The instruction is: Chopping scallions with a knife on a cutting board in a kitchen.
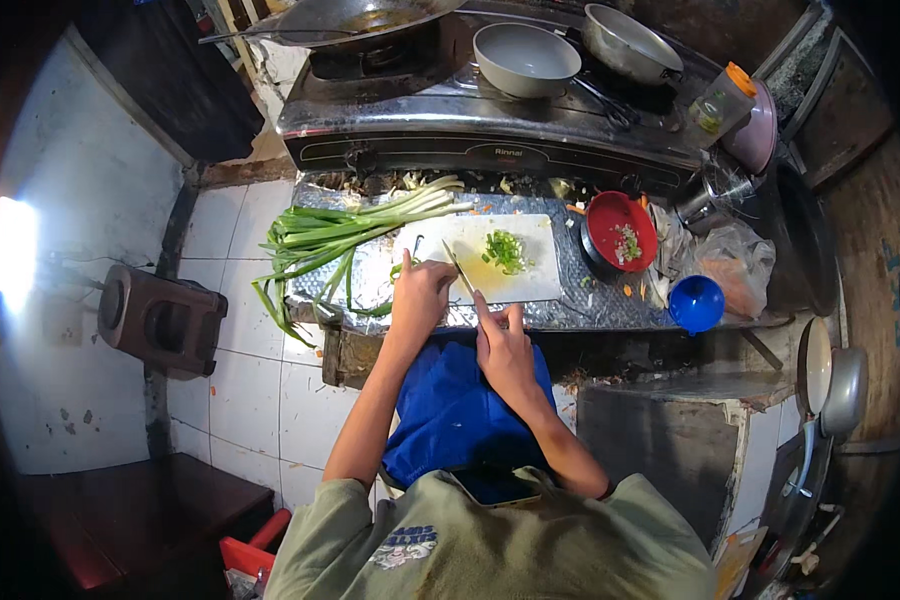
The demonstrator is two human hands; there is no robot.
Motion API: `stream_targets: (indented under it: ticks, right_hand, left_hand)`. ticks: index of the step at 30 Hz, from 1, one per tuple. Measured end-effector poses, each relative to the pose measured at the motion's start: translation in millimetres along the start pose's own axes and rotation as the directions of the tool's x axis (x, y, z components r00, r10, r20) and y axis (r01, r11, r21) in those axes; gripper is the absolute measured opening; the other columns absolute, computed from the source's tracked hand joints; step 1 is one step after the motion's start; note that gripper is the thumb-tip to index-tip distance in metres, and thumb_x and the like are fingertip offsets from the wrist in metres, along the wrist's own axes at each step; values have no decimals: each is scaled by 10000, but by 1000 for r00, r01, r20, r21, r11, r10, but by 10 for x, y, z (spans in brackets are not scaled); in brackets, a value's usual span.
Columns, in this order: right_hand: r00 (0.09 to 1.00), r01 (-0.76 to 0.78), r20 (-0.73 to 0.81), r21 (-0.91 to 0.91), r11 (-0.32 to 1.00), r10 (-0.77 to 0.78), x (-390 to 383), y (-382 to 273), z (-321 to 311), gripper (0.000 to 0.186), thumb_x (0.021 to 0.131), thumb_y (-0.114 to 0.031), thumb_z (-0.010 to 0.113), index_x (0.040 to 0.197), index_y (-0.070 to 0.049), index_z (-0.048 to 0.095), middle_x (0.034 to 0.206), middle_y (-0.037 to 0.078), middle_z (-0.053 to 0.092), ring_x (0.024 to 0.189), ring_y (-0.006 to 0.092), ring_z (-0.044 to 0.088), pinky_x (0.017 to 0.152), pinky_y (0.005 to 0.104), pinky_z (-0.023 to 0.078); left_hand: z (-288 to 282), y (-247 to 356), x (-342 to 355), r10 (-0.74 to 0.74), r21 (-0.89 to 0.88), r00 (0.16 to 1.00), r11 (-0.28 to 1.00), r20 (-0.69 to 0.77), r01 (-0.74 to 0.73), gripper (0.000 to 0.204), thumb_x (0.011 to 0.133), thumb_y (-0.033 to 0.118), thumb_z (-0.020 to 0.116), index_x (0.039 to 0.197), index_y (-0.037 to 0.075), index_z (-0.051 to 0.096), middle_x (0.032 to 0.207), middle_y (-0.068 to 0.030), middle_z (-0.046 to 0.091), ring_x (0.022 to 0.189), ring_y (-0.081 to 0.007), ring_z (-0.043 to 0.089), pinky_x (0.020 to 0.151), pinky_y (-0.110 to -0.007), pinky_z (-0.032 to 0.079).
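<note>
On a foil-covered counter lies a white cutting board (537,283). My right hand (505,350) is closed around a knife (458,265), its blade pointing away from me and tilted left over the board. Just left of the blade, my left hand (423,293) is pinched closed over the board's near left part; a green spring onion end (396,271) pokes out beside it, the rest hidden by my fingers. A small pile of chopped spring onion (504,252) sits right of the blade. Further left, a bunch of spring onions (340,232) overlaps the counter's left edge.
Right of the board stand a red bowl (610,218) with pale chopped bits, a blue cup (696,304) and a plastic bag (738,262). Behind runs a gas stove (420,150) bearing a wok (350,22), a white bowl (527,60) and a metal pot (632,45). A brown stool (162,318) stands left.
</note>
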State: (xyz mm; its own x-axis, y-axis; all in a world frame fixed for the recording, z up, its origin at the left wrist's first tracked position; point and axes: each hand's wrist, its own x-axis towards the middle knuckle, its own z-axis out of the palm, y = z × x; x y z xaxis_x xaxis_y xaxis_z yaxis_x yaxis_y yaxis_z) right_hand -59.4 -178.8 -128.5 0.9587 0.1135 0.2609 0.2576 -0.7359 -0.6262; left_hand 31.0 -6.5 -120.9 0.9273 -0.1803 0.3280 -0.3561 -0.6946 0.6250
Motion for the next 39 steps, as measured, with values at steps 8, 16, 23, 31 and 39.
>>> stream_targets:
  ticks: [8, 16, 23, 31, 39]
  right_hand:
    - [995, -76, 51, -138, 988, 84, -17, -144, 58, 668, 909, -33, 639, 1545, -164, 480, 1069, 152, 492, 711, 376, 671, 622, 482, 575]
    - [999, -37, 17, -162, 986, 40, 0, -42, 58, 714, 893, -25, 641, 1562, -186, 453, 1102, 175, 489, 690, 392, 670, 623, 494, 574]
    - [995, -98, 2, -181, 979, 100, -120, -20, -150, 599, 916, -34, 636, 1494, -168, 553, 1078, 153, 527, 699, 388, 685, 622, 503, 568]
    - [996, -57, -76, -113, 992, 49, -45, 99, -290, 563, 940, -61, 637, 1486, -175, 558, 1084, 141, 529, 726, 381, 687, 636, 489, 586]
    - [995, -70, -72, -57, 996, 66, -89, 118, -255, 550, 948, -73, 668, 1478, -186, 569, 1100, 144, 545, 852, 360, 694, 701, 482, 579]
  left_hand:
    - [5, 23, 9, -8, 29, 1000, 1000, 7, 8, 94, 867, 66, 723, 936, 80, 785, 955, -84, 773, 883, -318, 727, 1216, -618, 313]
    - [1, 40, 25, -15, 45, 1000, 999, 21, 14, 131, 824, 12, 742, 931, 69, 789, 995, -89, 782, 909, -313, 743, 1198, -642, 328]
    - [-2, 76, 9, 37, -1, 999, 999, 17, -37, 84, 876, 27, 676, 916, 39, 750, 942, -124, 742, 876, -356, 707, 1190, -627, 342]
    - [1, 146, -84, 60, 218, 998, 974, 2, -59, 117, 842, 82, 715, 943, 113, 766, 1050, -49, 679, 1066, -337, 604, 1089, -724, 362]
    - [-44, 195, -51, -35, 286, 998, 958, 50, 19, 131, 872, 97, 696, 962, 155, 771, 1024, -9, 666, 1070, -286, 623, 1043, -746, 358]
